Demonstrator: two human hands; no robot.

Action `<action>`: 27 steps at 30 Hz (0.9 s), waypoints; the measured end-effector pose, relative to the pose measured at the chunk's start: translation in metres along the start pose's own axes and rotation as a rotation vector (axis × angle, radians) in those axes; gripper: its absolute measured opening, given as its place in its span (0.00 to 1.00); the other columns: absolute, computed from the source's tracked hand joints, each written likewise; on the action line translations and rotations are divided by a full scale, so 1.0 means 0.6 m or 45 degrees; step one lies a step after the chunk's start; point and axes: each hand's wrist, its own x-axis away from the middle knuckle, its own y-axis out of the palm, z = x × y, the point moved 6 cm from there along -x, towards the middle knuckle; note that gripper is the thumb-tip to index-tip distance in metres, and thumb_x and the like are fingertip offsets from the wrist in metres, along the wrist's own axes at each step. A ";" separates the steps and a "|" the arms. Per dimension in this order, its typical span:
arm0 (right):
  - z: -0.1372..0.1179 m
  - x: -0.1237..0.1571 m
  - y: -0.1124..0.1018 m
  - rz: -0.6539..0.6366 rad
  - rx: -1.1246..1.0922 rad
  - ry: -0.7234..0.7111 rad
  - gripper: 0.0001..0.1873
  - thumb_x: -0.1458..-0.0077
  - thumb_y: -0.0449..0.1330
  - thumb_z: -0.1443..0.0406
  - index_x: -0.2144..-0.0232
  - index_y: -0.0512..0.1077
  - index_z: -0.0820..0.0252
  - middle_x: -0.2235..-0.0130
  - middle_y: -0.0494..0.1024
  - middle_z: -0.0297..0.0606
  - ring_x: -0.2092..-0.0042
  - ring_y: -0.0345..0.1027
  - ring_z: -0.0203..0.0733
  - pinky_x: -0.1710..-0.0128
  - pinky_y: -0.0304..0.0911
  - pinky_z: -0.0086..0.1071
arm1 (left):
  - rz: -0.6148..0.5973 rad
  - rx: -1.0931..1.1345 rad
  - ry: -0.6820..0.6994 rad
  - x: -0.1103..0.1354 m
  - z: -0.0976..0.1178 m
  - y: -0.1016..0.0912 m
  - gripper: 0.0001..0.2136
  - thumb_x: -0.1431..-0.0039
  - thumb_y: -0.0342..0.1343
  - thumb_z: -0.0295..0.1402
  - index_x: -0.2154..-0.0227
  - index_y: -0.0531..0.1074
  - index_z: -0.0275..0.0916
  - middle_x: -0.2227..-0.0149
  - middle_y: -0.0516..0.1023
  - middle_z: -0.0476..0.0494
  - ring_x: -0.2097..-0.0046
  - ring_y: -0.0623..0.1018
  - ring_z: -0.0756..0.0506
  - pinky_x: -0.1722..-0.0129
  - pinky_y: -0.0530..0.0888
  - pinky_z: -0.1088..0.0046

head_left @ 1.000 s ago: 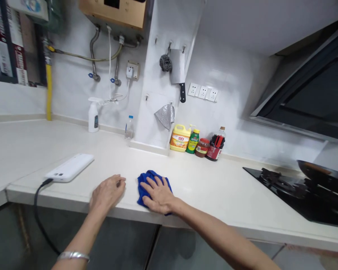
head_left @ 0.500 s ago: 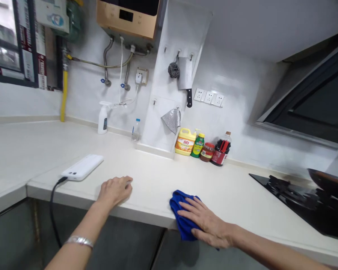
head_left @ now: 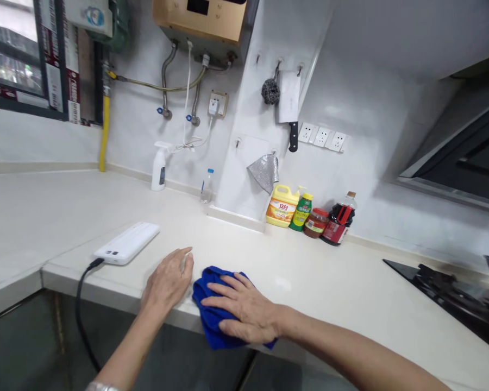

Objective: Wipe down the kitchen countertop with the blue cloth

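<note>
Under my right hand (head_left: 246,309) is a blue cloth (head_left: 215,331), pressed against the counter's front edge. The fingers spread across it, and its lower part hangs over the edge. My left hand (head_left: 167,279) rests on the white counter (head_left: 293,288) just left of the cloth, thumb and forefinger apart, holding nothing visible. Its other fingers are partly hidden. Left of that hand lies a white power bank (head_left: 128,243) with a black cable (head_left: 79,304) plugged into its near end.
Along the wall stand a spray bottle (head_left: 158,168), a clear bottle (head_left: 207,187), a yellow jug (head_left: 282,209), a green bottle (head_left: 301,213), a red-lidded jar (head_left: 315,224) and a dark sauce bottle (head_left: 338,222). A cleaver (head_left: 288,100) hangs above. At right is a black stove (head_left: 452,293).
My right hand has slid left along the counter edge with the blue cloth, coming close to my left hand. The view has shifted slightly right.
</note>
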 end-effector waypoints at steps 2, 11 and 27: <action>0.012 -0.050 -0.003 0.037 0.024 -0.026 0.27 0.32 0.45 0.52 0.33 0.51 0.42 0.29 0.47 0.33 0.29 0.36 0.52 0.32 0.31 0.56 | 0.116 0.029 0.034 -0.001 -0.007 -0.005 0.27 0.37 0.35 0.40 0.46 0.71 0.32 0.45 0.73 0.35 0.42 0.69 0.38 0.37 0.62 0.59; 0.140 -0.295 -0.012 0.146 0.158 0.079 0.27 0.31 0.42 0.51 0.34 0.54 0.45 0.30 0.51 0.33 0.30 0.41 0.52 0.33 0.38 0.57 | 0.098 -0.147 -0.058 0.004 -0.012 -0.006 0.23 0.36 0.36 0.37 0.47 0.71 0.42 0.56 0.74 0.38 0.49 0.70 0.36 0.49 0.69 0.58; 0.382 -0.295 -0.054 0.213 0.176 0.590 0.29 0.32 0.39 0.50 0.33 0.55 0.47 0.30 0.52 0.34 0.31 0.44 0.52 0.33 0.38 0.53 | -0.140 -0.095 -0.124 -0.004 -0.024 0.005 0.21 0.40 0.38 0.39 0.59 0.77 0.43 0.52 0.79 0.45 0.48 0.75 0.40 0.43 0.66 0.60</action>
